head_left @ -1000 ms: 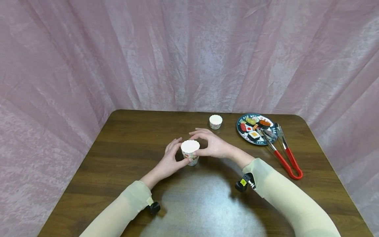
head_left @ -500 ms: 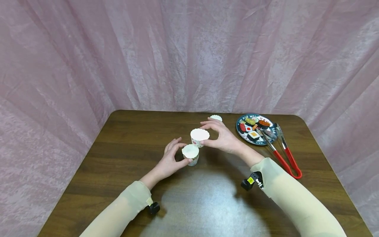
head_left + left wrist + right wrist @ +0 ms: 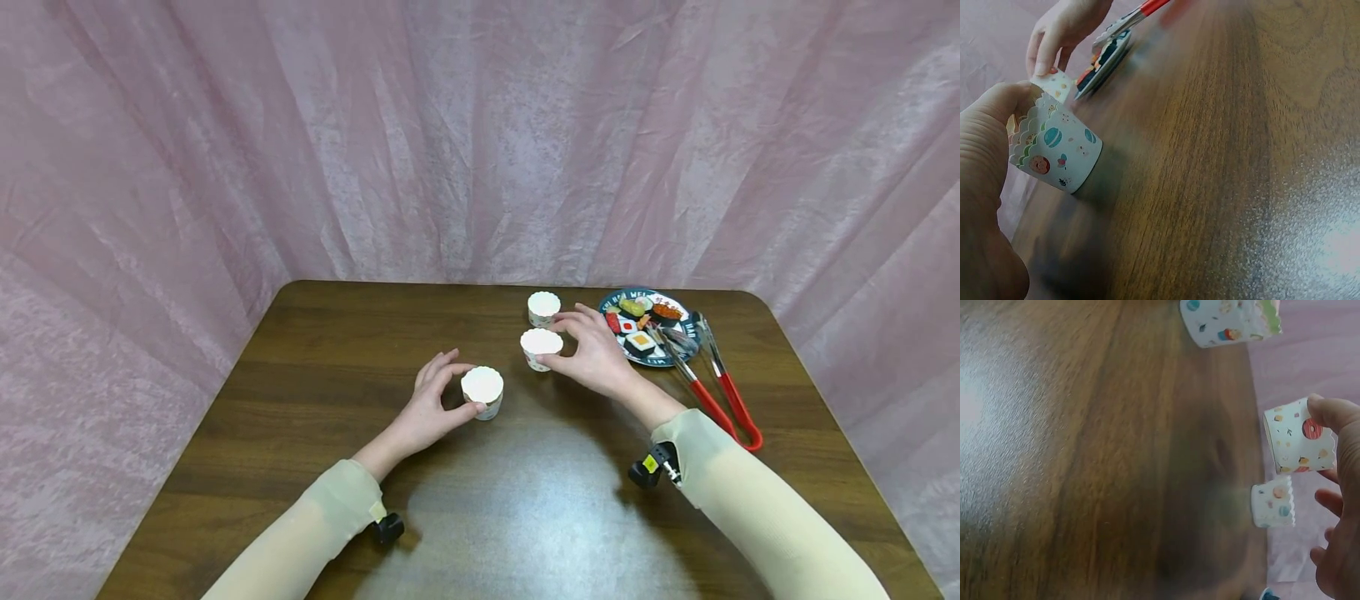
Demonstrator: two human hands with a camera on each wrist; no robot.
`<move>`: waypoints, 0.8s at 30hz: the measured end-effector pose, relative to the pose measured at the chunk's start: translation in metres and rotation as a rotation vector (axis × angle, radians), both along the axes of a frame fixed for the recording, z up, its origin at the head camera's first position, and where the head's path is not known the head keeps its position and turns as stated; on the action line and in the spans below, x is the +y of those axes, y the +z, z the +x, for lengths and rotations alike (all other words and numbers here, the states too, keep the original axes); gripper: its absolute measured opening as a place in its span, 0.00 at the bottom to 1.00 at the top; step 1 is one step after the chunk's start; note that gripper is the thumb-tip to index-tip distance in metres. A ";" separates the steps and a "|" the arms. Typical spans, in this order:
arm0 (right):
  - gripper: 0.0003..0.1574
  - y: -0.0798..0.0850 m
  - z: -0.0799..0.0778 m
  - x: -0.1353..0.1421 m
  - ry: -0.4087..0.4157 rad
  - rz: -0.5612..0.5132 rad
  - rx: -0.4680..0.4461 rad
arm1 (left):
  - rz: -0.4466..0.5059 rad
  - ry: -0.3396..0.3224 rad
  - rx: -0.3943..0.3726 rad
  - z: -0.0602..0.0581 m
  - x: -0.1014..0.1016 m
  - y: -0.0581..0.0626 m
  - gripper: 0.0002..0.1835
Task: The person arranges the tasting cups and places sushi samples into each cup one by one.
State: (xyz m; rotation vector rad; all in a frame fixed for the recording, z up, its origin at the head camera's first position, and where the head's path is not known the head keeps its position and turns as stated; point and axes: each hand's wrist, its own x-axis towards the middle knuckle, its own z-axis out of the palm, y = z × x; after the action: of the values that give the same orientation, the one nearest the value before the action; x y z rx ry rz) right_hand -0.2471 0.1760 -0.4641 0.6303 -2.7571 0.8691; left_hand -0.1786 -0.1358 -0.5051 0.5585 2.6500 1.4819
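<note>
Near the middle of the table, a white paper baking cup (image 3: 483, 392) with a scalloped rim stands upright. My left hand (image 3: 429, 408) holds it between thumb and fingers. The left wrist view shows coloured prints on this paper cup (image 3: 1063, 147) and more than one scalloped edge at its rim. Farther right, my right hand (image 3: 592, 354) pinches a second paper cup (image 3: 540, 348), printed with a donut in the right wrist view. Whether its base touches the table is unclear. Just behind it stands a third paper cup (image 3: 543, 308), apart from both hands.
Right of the cups lies a dark patterned plate (image 3: 693, 331) with several sushi pieces (image 3: 641, 342). Red-handled tongs (image 3: 723, 408) lean with one tip on the plate. A pink curtain (image 3: 480, 142) hangs behind the wooden table (image 3: 337, 350).
My right hand has lifted a paper cup out of the one in my left hand and carried it right, in front of the third cup. The left hand has stayed in place.
</note>
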 end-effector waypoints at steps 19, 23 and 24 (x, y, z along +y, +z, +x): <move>0.39 -0.020 -0.012 -0.007 -0.136 0.142 -0.026 | -0.014 0.015 -0.009 -0.001 0.002 -0.004 0.33; 0.39 -0.021 -0.014 -0.007 -0.150 0.155 -0.031 | -0.015 0.012 -0.007 -0.001 0.003 -0.004 0.32; 0.39 -0.021 -0.014 -0.007 -0.156 0.160 -0.034 | -0.016 0.012 -0.009 -0.001 0.003 -0.004 0.32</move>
State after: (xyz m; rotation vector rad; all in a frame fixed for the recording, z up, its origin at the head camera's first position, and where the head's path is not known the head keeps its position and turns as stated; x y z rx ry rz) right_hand -0.2613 0.1689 -0.4855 0.4213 -2.8803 0.6361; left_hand -0.1798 -0.1327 -0.5087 0.5352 2.6602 1.4618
